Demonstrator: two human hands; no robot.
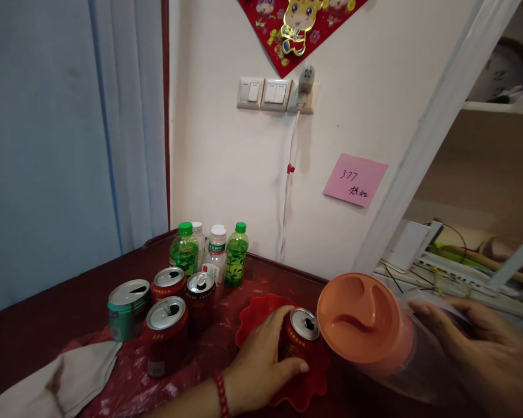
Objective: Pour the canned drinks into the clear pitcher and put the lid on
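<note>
My left hand, with a red bead bracelet at the wrist, is wrapped round a red can with an opened top. That can is at the red scalloped dish; whether it rests on the bottom is hidden. My right hand holds a clear pitcher by its handle side. The pitcher has an orange lid and leans to the left, its lid beside the can. Two more red cans, a dark-red can and a green can stand to the left.
Green-capped bottles and white-capped bottles stand near the wall. A pale cloth and red plastic sheet lie at the left front. A white cord hangs down the wall; a shelf with a router is at right.
</note>
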